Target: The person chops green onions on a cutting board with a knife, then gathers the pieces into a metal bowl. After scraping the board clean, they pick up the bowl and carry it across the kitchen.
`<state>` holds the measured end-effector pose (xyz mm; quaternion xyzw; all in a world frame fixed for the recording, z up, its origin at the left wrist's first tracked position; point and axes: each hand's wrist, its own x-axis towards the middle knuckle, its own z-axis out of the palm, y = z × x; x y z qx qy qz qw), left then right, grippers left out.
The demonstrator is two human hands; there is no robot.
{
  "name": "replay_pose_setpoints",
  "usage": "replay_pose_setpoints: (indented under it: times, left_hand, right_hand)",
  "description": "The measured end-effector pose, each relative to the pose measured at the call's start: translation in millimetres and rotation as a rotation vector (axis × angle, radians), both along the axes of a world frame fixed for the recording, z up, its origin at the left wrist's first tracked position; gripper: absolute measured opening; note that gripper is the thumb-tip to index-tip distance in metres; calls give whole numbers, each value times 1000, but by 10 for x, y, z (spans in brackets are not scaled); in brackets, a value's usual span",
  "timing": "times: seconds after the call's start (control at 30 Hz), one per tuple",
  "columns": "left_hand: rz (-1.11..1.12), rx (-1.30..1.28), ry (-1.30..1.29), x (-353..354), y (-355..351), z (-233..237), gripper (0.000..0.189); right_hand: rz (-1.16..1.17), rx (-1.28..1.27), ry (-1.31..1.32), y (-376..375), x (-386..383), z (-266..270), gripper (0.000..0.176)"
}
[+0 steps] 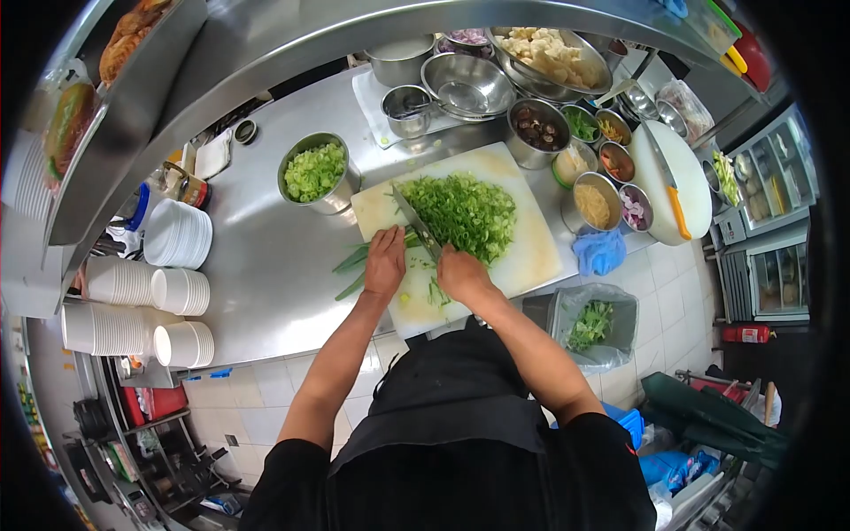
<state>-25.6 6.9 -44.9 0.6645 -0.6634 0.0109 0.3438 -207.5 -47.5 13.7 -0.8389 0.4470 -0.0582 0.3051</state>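
Seen from above, 2 bare hands work at the middle of the frame over a pale cutting board (531, 257) on a steel counter (248, 305). The right hand (462, 274) is closed around the handle of a kitchen knife (414, 212), its blade slanting toward the upper left. The left hand (385, 261) is closed over the green onions (352, 258), fingers beside the blade, probably to keep the stalks steady. Their uncut ends reach past the board's left edge, which leaves its surface for the large heap of chopped greens (469, 212) right of the knife.

Up and left of the board, a steel pot (335, 199) of paler chopped vegetable stands on the counter, seemingly within easy reach. Small metal bowls of ingredients cluster at the upper right, apparently sorted by kind. A blue cloth (600, 252) lies near them. Below, right of centre, a lined bin (625, 323) holds leafy scraps, perhaps set close to catch trimmings.
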Motion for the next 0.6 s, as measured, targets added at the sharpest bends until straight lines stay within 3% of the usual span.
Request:
replay_pose_setpoints:
  times: [0.13, 0.3, 0.37, 0.5, 0.57, 0.6]
  left_hand:
    - [137, -75, -92, -100, -54, -94, 34]
    - [64, 30, -134, -100, 57, -42, 49]
    - [80, 91, 21, -127, 71, -8, 57]
    - [62, 162, 164, -127, 97, -18, 56]
    - [41, -91, 216, -138, 87, -61, 46]
    - [42, -90, 218, -113, 79, -21, 46]
  right_hand:
    - [-7, -4, 20, -11, 3, 33, 27]
    - [-6, 77, 78, 1, 17, 132, 27]
    - [0, 125, 100, 14, 29, 218, 30]
    - [1, 89, 118, 28, 42, 175, 30]
    - [4, 61, 120, 34, 50, 92, 30]
    - [8, 60, 108, 33, 52, 78, 30]
